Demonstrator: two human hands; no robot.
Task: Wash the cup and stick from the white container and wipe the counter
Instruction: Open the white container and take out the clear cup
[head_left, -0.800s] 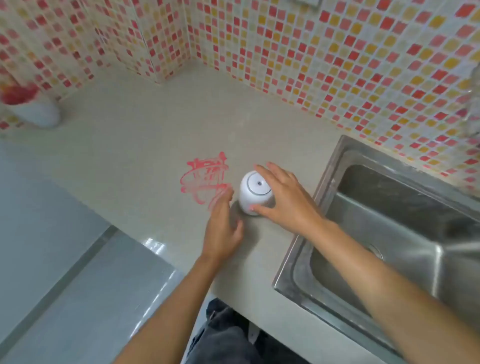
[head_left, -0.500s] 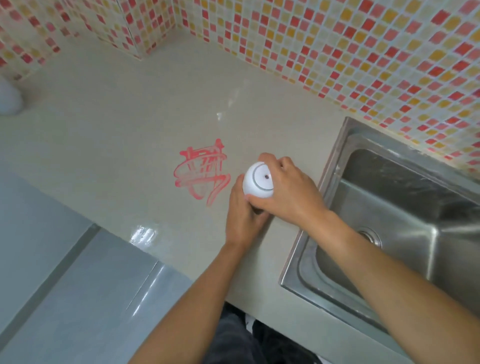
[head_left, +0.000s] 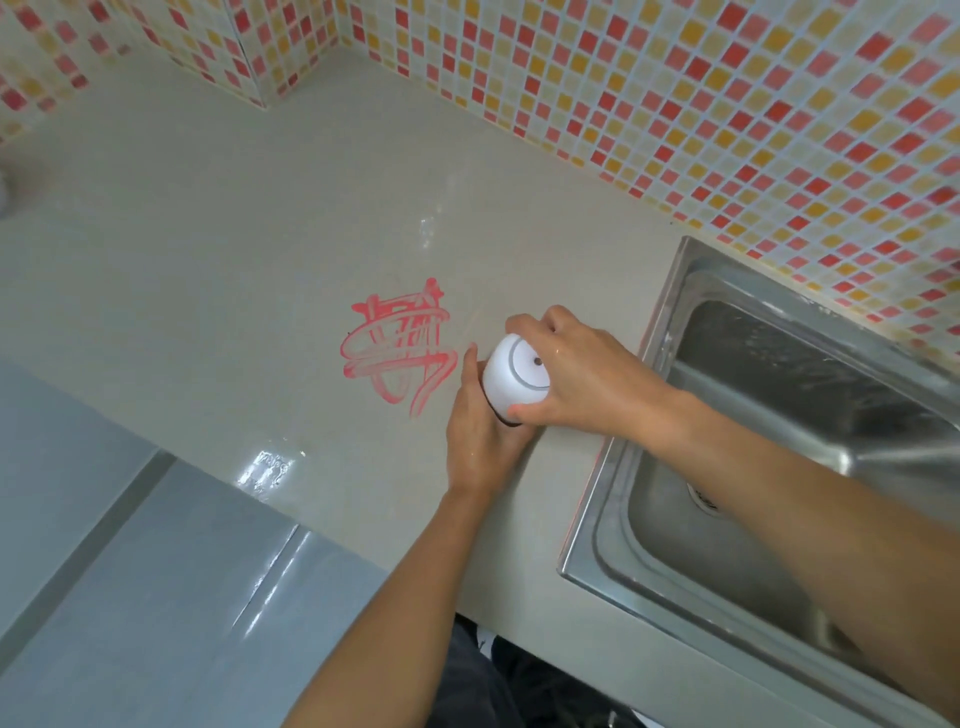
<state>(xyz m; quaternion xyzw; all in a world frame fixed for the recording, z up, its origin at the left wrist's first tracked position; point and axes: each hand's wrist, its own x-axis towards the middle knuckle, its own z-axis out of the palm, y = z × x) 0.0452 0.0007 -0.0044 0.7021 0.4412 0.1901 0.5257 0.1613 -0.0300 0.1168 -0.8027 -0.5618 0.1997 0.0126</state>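
Since the earlier frame both hands have closed on the white cup (head_left: 514, 376) at centre frame, right hand (head_left: 587, 382) gripping its top, left hand (head_left: 480, 431) clasping beneath, right of the red scribble (head_left: 397, 348).

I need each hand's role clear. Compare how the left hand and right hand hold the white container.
The right hand caps the white container from above; the left hand grips it lower, at the side. The right hand's arm crosses the sink rim; the left hand's doesn't. Both touch the container.
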